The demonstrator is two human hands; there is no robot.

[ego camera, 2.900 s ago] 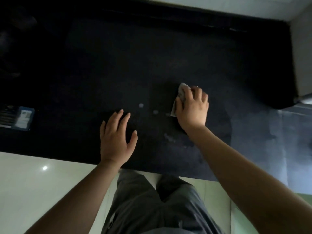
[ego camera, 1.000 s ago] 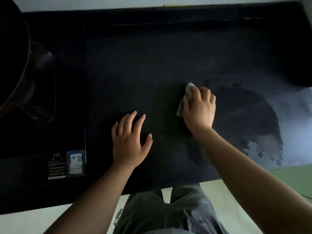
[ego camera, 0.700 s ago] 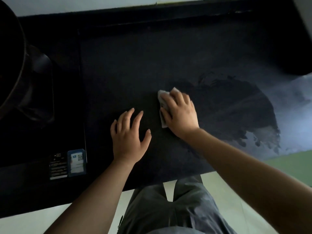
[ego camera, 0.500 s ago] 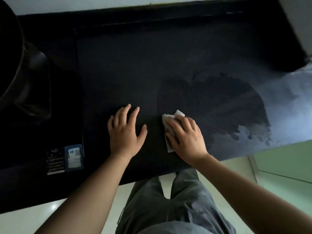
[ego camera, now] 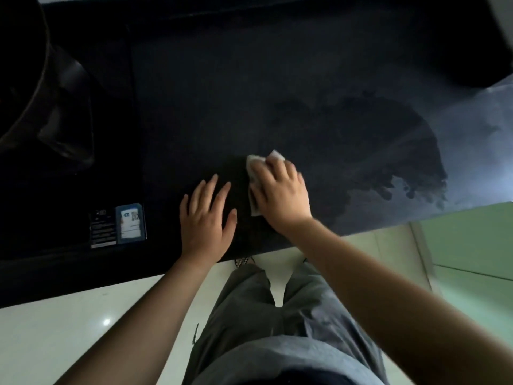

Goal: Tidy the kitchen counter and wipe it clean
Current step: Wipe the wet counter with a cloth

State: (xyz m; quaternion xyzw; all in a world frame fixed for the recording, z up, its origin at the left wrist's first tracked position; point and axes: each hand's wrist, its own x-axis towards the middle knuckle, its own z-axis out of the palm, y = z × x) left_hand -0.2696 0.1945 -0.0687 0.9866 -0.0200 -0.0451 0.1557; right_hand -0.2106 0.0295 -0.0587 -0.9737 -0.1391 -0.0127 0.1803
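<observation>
1. My right hand (ego camera: pixel 280 194) lies palm down on a small white folded cloth (ego camera: pixel 254 173), fingers spread over it and pressing it flat onto the dark matte tabletop (ego camera: pixel 211 107); that grip is a press from above, not a clenched fist.
2. The cloth shows at my fingertips and along the thumb side; the rest is hidden under the palm.
3. My left hand (ego camera: pixel 206 220) is just beside the right hand, flat on the tabletop, fingers splayed, released and grasping nothing.
4. Right of the right hand, a darker wet patch (ego camera: pixel 374 151) with a ragged edge spreads over the tabletop.
5. Well left of the left hand, a blue and white label sticker (ego camera: pixel 130 222) sits on a black glossy cooktop panel (ego camera: pixel 83 176).
6. Beyond it, far left, a dark round pan (ego camera: pixel 25 65), only partly in view.
</observation>
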